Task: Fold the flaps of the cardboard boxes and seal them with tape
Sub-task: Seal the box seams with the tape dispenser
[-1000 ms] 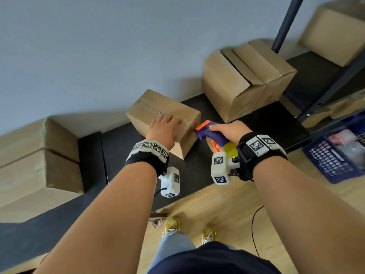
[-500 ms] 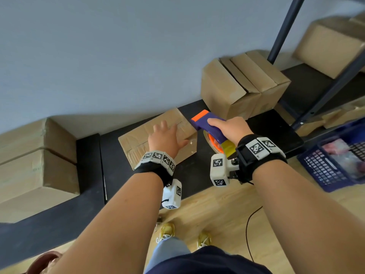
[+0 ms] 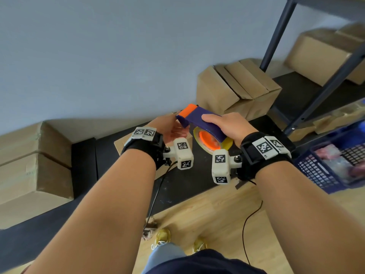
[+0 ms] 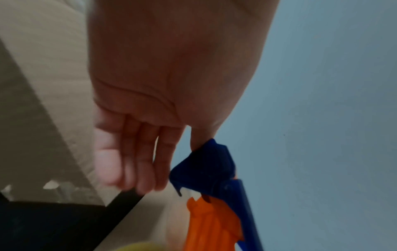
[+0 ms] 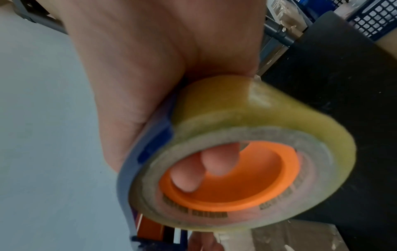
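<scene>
My right hand (image 3: pixel 227 125) grips a blue tape dispenser (image 3: pixel 199 119) from above, its fingers hooked into the orange core (image 5: pixel 257 178) of the yellowish tape roll (image 5: pixel 268 118). The dispenser hangs above the black shelf (image 3: pixel 187 184), orange front end toward the wall. My left hand (image 3: pixel 171 129) is raised at that front end, palm turned up. Its fingers (image 4: pixel 139 169) lie fairly straight and the thumb touches the dispenser's blue head (image 4: pixel 210 163). A flat-lying cardboard box (image 3: pixel 121 144) sits on the shelf under my left wrist, mostly hidden.
Two closed boxes (image 3: pixel 237 91) stand at the back right against the wall. Stacked boxes (image 3: pixel 29 159) fill the left. A dark rack post (image 3: pixel 276 36) and a blue basket (image 3: pixel 335 163) are at the right. A cable (image 3: pixel 250 220) trails on the wooden floor.
The box tipped from standing on edge to lying flat. My left hand left the box and rose to the dispenser's front end. My right hand lifted the dispenser slightly.
</scene>
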### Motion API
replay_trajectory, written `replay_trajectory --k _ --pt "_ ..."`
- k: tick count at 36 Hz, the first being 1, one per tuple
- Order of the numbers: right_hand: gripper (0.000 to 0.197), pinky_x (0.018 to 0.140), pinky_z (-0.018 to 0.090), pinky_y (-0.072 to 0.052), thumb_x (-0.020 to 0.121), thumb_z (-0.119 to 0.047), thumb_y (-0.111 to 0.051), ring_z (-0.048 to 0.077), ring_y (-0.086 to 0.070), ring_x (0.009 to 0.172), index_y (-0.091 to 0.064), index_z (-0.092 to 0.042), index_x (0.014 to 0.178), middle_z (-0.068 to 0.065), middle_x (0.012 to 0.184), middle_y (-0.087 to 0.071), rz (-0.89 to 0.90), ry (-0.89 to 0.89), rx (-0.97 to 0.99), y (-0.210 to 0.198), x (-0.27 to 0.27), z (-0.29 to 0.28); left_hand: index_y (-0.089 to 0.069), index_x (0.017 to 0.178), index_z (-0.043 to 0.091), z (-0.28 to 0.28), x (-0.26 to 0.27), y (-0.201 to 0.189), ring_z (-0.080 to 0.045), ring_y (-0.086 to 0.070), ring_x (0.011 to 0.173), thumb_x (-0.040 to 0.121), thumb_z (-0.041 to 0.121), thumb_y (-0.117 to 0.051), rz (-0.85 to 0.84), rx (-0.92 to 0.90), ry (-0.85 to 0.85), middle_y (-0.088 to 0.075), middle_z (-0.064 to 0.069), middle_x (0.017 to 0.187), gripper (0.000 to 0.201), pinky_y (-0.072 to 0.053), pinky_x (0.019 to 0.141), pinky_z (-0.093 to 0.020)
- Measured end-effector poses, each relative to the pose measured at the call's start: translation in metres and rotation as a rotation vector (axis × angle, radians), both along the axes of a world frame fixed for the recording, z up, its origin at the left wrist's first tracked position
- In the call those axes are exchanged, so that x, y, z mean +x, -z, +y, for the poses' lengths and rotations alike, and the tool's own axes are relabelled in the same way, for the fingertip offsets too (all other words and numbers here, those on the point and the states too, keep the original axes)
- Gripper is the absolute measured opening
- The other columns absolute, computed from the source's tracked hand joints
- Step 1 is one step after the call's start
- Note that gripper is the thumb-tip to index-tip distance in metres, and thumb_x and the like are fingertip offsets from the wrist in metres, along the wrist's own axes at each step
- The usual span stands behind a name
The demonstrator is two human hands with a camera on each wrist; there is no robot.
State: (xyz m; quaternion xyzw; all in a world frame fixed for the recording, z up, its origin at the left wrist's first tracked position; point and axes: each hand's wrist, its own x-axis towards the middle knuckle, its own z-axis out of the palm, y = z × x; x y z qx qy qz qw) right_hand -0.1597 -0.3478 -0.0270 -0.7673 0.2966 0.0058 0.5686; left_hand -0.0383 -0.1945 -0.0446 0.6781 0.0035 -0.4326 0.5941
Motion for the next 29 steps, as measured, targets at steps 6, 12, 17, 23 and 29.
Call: replay_trajectory --k 6,12,17,23,29 --pt "0.037 0.067 0.027 -0.046 0.081 -0.05 -0.072 0.015 -0.063 0.064 -0.071 -0.014 0.076 0.0 0.068 -0.072 0.01 -0.025 0.019 -0.006 -0.007 0.001 -0.059 0.088 0.006 0.003 0.01 0.003 -0.014 -0.055 0.066 0.099 0.007 -0.043 -0.045 0.139 -0.037 -0.06 -0.006 0.079 0.02 -0.048 0.05 -0.022" --pt "0.036 0.059 0.021 -0.047 0.083 -0.048 -0.072 0.011 -0.063 0.058 -0.071 -0.013 0.077 0.0 0.067 -0.072 0.015 -0.009 0.023 -0.005 -0.008 0.006 -0.048 0.066 0.011 -0.005 0.022 0.007 -0.01 -0.044 0.057 0.092 -0.005 -0.043 -0.217 0.222 -0.005 -0.047 -0.004 0.068 0.031 -0.038 0.05 -0.017" --pt "0.04 0.057 0.02 -0.044 0.083 -0.051 -0.07 0.012 -0.061 0.061 -0.067 -0.012 0.075 0.003 0.071 -0.069 0.049 -0.002 -0.05 -0.002 -0.008 0.01 -0.042 0.06 0.012 -0.013 0.034 0.008 -0.009 -0.046 0.043 0.097 0.007 -0.048 -0.3 0.361 0.053 -0.049 -0.001 0.05 0.038 -0.042 0.048 -0.019" --pt "0.047 0.065 0.026 -0.042 0.081 -0.054 -0.07 0.017 -0.06 0.069 -0.069 -0.007 0.085 0.008 0.079 -0.069 0.113 0.029 -0.092 0.004 -0.013 0.01 -0.048 0.061 0.017 -0.006 0.062 0.015 -0.01 -0.048 0.042 0.092 0.017 -0.057 -0.436 0.428 -0.027 -0.052 0.004 0.049 0.032 -0.041 0.042 -0.019" --pt "0.044 0.064 0.025 -0.041 0.085 -0.052 -0.066 0.016 -0.06 0.071 -0.067 -0.009 0.085 0.007 0.08 -0.067 0.245 0.073 -0.085 0.009 -0.027 0.005 -0.06 0.071 0.014 0.005 0.086 0.01 -0.024 -0.063 0.08 0.089 0.021 -0.059 -0.627 0.498 -0.078 -0.063 -0.002 0.075 0.019 -0.053 0.067 -0.028"
